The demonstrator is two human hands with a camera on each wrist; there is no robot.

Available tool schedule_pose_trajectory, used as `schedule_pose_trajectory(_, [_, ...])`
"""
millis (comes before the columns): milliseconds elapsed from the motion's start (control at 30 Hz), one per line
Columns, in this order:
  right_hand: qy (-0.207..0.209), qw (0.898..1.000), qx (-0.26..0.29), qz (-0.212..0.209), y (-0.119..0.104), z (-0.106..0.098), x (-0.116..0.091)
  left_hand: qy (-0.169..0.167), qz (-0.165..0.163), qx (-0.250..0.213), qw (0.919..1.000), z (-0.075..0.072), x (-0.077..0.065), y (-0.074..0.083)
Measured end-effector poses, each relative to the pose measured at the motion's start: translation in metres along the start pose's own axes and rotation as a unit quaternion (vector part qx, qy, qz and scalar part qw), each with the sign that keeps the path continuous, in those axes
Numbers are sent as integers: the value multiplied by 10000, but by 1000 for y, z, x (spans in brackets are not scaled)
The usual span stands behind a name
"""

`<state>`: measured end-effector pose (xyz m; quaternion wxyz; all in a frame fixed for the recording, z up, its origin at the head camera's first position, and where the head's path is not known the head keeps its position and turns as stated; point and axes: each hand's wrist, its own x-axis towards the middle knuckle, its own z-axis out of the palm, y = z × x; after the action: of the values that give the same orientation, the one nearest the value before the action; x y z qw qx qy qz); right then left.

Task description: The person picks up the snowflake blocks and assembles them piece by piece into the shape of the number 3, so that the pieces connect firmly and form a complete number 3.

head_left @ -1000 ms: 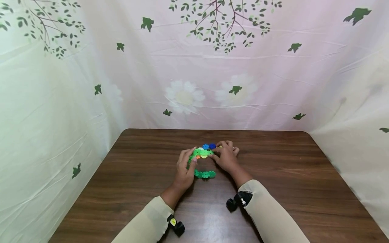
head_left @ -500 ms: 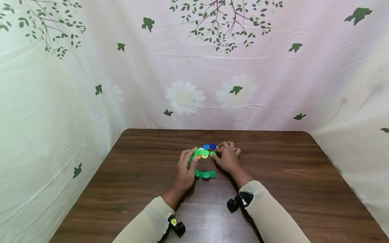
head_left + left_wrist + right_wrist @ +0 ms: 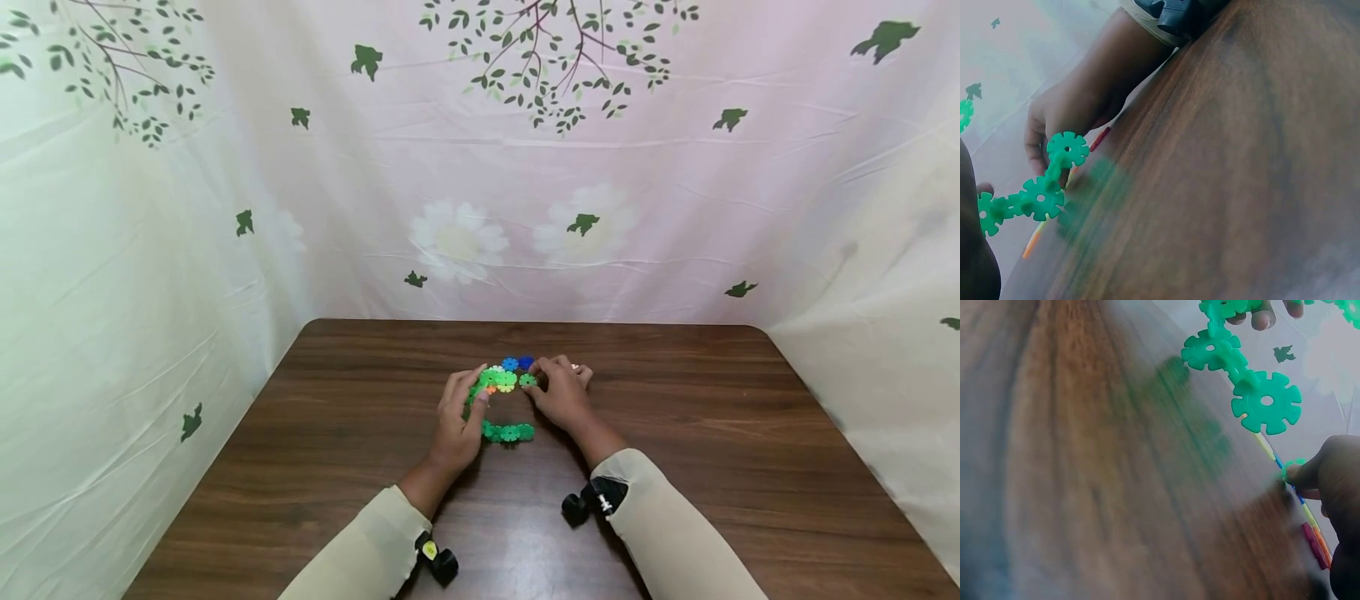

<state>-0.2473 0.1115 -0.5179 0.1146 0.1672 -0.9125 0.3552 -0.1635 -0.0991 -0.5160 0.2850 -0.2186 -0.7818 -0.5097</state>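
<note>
"Green chain [image 3: 489, 378]: where?"

"Over the table [image 3: 360, 408], gripped in the left hand [image 3: 454, 417]. The right hand [image 3: 562, 395] pinches a green disc [image 3: 527, 380]; a gap has just opened between them."

"So those two, I'd guess, aren't joined."

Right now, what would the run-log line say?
left hand: holds green chain | right hand: pinches green disc | blue discs: on table

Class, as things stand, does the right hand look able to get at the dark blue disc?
Probably yes: the dark blue disc lies close by the right hand, with nothing seen blocking it. That hand pinches a green disc, though, so it might need to release that first.
</note>
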Motion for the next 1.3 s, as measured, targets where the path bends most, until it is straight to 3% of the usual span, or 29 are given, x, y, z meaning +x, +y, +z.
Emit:
schedule_pose_trajectory(133, [159, 9993, 323, -140, -3, -2, -4, 31, -8, -11, 10000, 0, 0, 0])
schedule_pose_trajectory(367, [813, 9940, 495, -543, -5, 0, -12, -3, 126, 6, 9999, 0, 0, 0])
schedule_pose_trajectory(567, [1043, 9881, 806, -795, -7, -2, -26, -19, 68, -29, 10000, 0, 0, 3])
schedule_pose_trajectory(800, [1480, 9769, 1054, -1125, -8, -2, -28, -18, -27, -12, 10000, -1, 0, 3])
schedule_pose_trajectory(1300, [1965, 9495, 1482, -1945, -14, -4, -29, 30, 177, -83, 9998, 0, 0, 3])
